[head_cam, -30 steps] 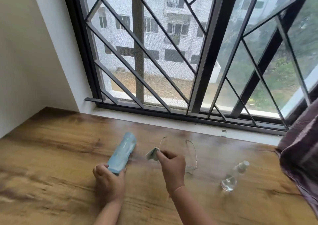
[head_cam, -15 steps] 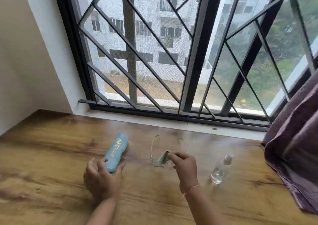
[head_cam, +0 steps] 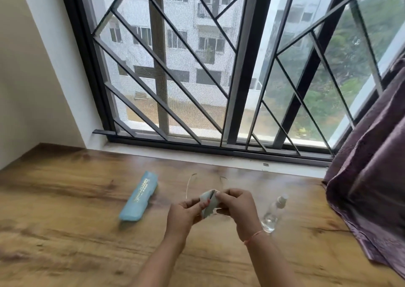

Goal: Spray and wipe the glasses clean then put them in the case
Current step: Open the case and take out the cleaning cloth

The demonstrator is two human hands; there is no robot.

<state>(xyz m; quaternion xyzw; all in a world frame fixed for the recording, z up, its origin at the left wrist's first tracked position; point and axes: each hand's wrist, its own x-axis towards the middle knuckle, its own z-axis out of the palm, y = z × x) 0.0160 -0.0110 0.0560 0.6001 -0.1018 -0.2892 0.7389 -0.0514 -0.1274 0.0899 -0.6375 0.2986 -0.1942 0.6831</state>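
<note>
A small grey-blue cleaning cloth (head_cam: 207,203) is held between both hands above the wooden table (head_cam: 65,199). My left hand (head_cam: 186,215) pinches its left side and my right hand (head_cam: 237,207) pinches its right side. The thin-framed glasses (head_cam: 190,182) lie on the table just behind my hands, arms pointing at the window; the lenses are mostly hidden by the cloth and fingers. The light blue glasses case (head_cam: 140,196) lies closed to the left. A small clear spray bottle (head_cam: 272,214) lies on its side to the right.
A barred window (head_cam: 219,67) with a white sill (head_cam: 219,158) runs along the table's far edge. A purple curtain (head_cam: 372,166) hangs over the table's right end. A cream wall (head_cam: 28,67) bounds the left side.
My left hand left the case and came over to the cloth. Both hands now hold the cloth, lifted in front of the glasses. The camera view shifted slightly.
</note>
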